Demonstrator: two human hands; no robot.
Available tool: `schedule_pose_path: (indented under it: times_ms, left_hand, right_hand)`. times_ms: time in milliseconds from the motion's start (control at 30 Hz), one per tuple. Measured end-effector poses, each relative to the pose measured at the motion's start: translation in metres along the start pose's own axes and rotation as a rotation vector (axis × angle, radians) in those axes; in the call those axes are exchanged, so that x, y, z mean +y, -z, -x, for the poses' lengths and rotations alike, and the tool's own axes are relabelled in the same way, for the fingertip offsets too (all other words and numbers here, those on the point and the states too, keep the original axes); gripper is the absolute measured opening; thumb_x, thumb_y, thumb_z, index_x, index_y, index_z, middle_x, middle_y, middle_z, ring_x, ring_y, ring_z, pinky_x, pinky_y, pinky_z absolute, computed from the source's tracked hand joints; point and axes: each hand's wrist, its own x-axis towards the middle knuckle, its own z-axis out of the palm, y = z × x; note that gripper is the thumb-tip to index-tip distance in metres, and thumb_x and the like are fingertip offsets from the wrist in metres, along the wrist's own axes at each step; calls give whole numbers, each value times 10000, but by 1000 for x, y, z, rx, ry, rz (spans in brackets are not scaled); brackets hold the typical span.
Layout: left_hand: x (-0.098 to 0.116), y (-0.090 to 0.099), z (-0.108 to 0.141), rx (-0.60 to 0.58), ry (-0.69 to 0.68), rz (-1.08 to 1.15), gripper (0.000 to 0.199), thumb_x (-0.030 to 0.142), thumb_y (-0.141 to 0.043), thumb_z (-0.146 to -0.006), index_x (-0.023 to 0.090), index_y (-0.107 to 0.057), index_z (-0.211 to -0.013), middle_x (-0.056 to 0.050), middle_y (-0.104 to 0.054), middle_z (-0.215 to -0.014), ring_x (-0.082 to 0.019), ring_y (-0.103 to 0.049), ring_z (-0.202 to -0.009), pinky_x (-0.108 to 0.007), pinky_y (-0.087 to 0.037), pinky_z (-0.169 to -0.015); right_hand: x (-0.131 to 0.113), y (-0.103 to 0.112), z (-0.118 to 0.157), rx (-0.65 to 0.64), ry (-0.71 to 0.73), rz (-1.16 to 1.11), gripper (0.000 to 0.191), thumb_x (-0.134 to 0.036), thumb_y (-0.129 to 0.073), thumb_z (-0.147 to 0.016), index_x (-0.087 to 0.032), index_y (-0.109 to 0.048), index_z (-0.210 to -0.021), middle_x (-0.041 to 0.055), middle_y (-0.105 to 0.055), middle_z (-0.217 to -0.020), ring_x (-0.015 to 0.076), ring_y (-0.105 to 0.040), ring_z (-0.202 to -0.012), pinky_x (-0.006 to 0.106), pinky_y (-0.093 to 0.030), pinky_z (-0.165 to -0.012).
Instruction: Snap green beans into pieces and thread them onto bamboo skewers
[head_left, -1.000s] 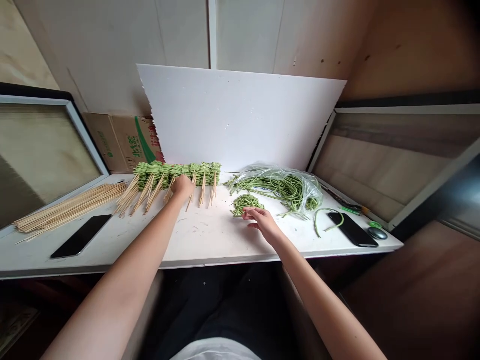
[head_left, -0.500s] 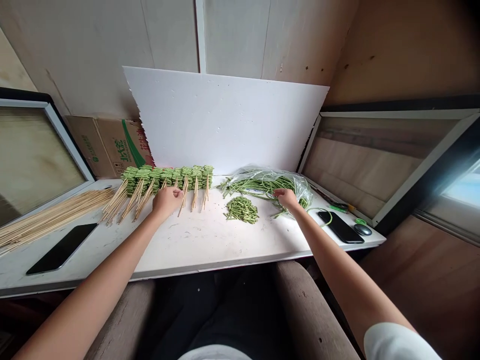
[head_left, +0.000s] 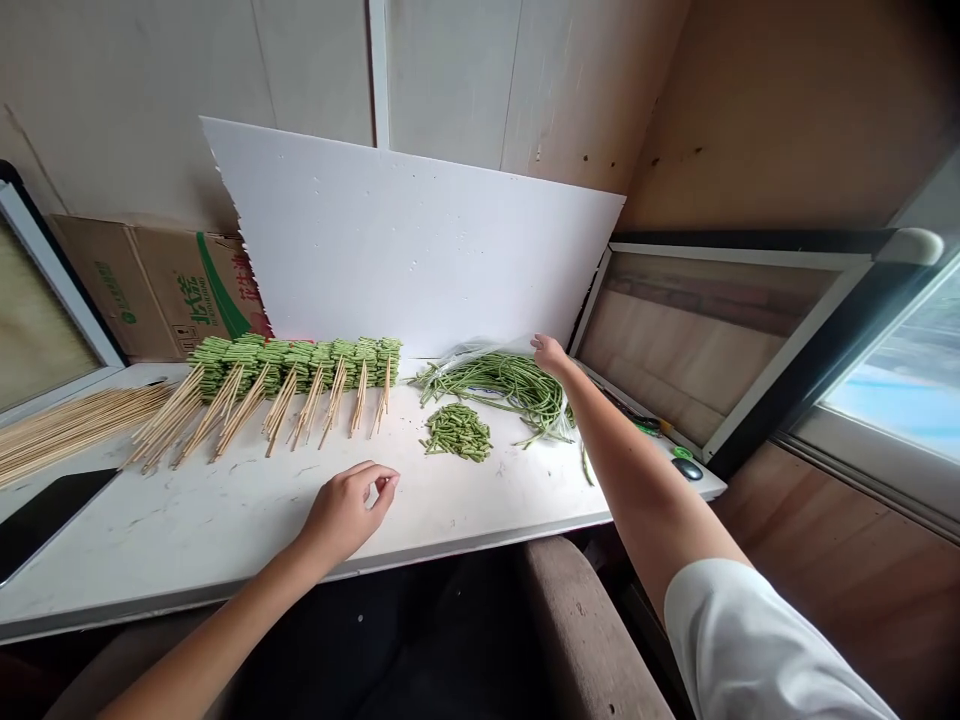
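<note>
My left hand hovers over the front of the white table, thumb and fingertips pinched together with nothing visible in them. Farther back on the right, my right hand pinches the upper edge of a clear plastic bag. Long green beans lie loose, partly under that plastic. In front of them sits a small heap of cut bean pieces. To the left, skewered bundles of cut beans stand in a row, their bamboo sticks pointing toward me.
Loose bamboo skewers lie at far left beside a dark phone. A white foam board leans against the wall, with a cardboard box to its left. A dark round object rests at the right end. My forearm hides part of the table.
My left hand has pulled back from the skewered bundles toward the table's front. My right hand has moved back and up to the bag's far edge. The view has turned right.
</note>
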Motion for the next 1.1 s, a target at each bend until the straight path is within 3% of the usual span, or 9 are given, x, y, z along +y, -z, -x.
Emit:
schedule_pose_path:
  times_ms: [167,300,367,467,567,733,867,1033,1100]
  left_hand:
    - [-2,-8,0,-39,3,52,271,393,-532,-1030,272,-772,-991,-30,-757,-894,-180,-631,-664,-287,-499,-648]
    - [-5,-14,-3,-59,11,67,273,395,-529,-1034,274,-769,-986,-24,-741,-875,-163,-571,-601,-285,-479,-622]
    - [-4,-15,-5,-61,6,72,268,392,-529,-1032,279,-766,-982,-20,-732,-855,-163,-553,-589,-287,-474,-617]
    - [0,-15,-10,-62,6,94,261,390,-531,-1031,287,-768,-1001,-19,-736,-864,-163,-551,-588,-291,-479,-621]
    - [3,-15,-12,-56,9,123,260,386,-533,-1027,287,-773,-1012,-22,-750,-890,-161,-560,-597,-294,-488,-633]
    - [3,-15,-11,-79,21,166,282,399,-530,-1029,279,-784,-1013,-32,-761,-890,-159,-577,-600,-293,-500,-636]
    - [3,-15,-12,-87,39,183,290,406,-529,-1032,273,-785,-1009,-30,-761,-887,-157,-585,-602,-291,-506,-634]
    - [4,-14,-14,-76,45,206,269,393,-538,-1035,278,-780,-1010,-28,-762,-897,-156,-582,-610,-295,-512,-634]
    - [4,-13,-15,-77,49,210,267,390,-538,-1035,275,-777,-1007,-32,-768,-916,-156,-577,-608,-295,-512,-629]
  right_hand:
    - [4,7,-2,-36,50,145,744,-63,-525,-905,-112,-429,-1641,189,-564,-1595,306,-513,-1487,384,-412,-1224]
    - [15,0,9,-89,111,253,746,-11,-531,-925,-159,-413,-1646,181,-573,-1582,304,-461,-1517,370,-400,-1213]
    - [20,-6,10,-150,116,302,629,-37,-567,-966,-190,-513,-1574,174,-644,-1490,301,-530,-1449,382,-434,-1184]
    - [28,-14,3,-238,90,371,333,-245,-664,-1034,-207,-668,-1365,133,-691,-1367,268,-664,-1243,442,-545,-1086]
    - [36,-16,-7,-253,67,425,365,-406,-676,-1045,-200,-660,-1346,116,-654,-1390,248,-685,-1173,469,-605,-1002]
    - [47,-9,-24,-241,22,495,363,-397,-673,-1048,-208,-655,-1357,114,-652,-1393,248,-684,-1174,460,-608,-996]
    - [56,-16,-33,-263,0,506,381,-385,-684,-1041,-206,-650,-1376,119,-650,-1408,260,-680,-1202,473,-598,-1018]
    - [68,-33,-37,-259,-32,493,504,-168,-792,-896,-200,-708,-1393,213,-648,-1460,360,-633,-1349,481,-520,-1114]
    - [72,-35,-38,-244,-46,488,469,-173,-809,-865,-193,-746,-1330,227,-661,-1436,383,-615,-1369,519,-505,-1125]
